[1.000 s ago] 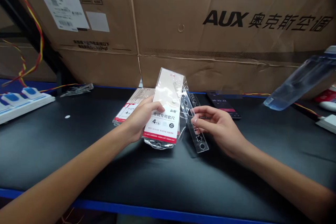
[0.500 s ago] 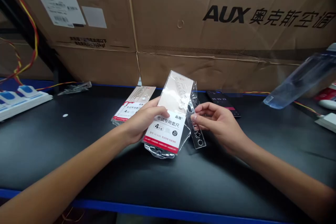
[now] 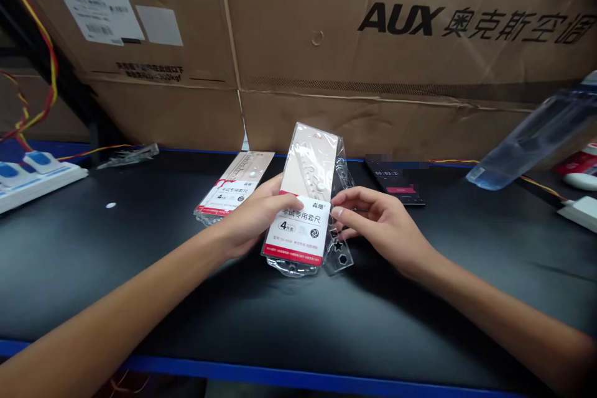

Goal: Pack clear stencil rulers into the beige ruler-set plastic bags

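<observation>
My left hand (image 3: 254, 214) grips a clear-sleeved ruler set package (image 3: 298, 227), its thumb on the white and red label. The package stands tilted, with a beige card in its upper part. At its right edge my right hand (image 3: 377, 224) is closed in a pinch on a transparent stencil ruler (image 3: 341, 252) with star and hexagon cutouts. The ruler lies partly behind the package, and my fingers hide its middle. A second ruler set package (image 3: 233, 193) of the same kind lies on the black table, behind my left wrist.
A phone (image 3: 396, 183) showing a timer lies behind my right hand. A large cardboard box (image 3: 298, 62) walls off the back. At left are a white power strip (image 3: 41, 180) and crumpled plastic (image 3: 130, 155); at right, a clear plastic bottle (image 3: 522, 137).
My right hand has moved slightly left with the stencil ruler, which now sits closer against the package. The held package has turned a little more upright. The view has shifted slightly.
</observation>
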Action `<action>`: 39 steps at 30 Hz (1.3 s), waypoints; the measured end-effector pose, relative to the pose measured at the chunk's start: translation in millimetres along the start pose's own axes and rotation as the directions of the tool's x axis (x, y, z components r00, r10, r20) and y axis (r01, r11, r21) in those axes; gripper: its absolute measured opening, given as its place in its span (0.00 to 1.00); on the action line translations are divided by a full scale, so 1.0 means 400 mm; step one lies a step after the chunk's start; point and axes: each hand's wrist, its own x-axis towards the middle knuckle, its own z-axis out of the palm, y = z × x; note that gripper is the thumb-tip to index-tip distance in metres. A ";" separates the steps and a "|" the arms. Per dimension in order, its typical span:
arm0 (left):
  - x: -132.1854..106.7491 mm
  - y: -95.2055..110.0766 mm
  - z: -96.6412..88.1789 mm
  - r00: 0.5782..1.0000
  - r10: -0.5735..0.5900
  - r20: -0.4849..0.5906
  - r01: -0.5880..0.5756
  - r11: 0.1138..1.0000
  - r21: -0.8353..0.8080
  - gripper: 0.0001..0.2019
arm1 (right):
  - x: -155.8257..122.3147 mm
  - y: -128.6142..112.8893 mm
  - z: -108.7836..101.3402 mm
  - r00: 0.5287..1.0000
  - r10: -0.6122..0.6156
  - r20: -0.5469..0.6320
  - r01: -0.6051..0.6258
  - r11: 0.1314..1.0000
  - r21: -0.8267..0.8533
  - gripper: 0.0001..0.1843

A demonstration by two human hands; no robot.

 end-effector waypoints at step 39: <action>-0.006 0.010 0.002 0.999 -0.039 0.031 0.044 0.986 -0.158 0.22 | 0.003 -0.007 -0.018 0.986 -0.167 -0.005 0.166 0.985 -0.049 0.13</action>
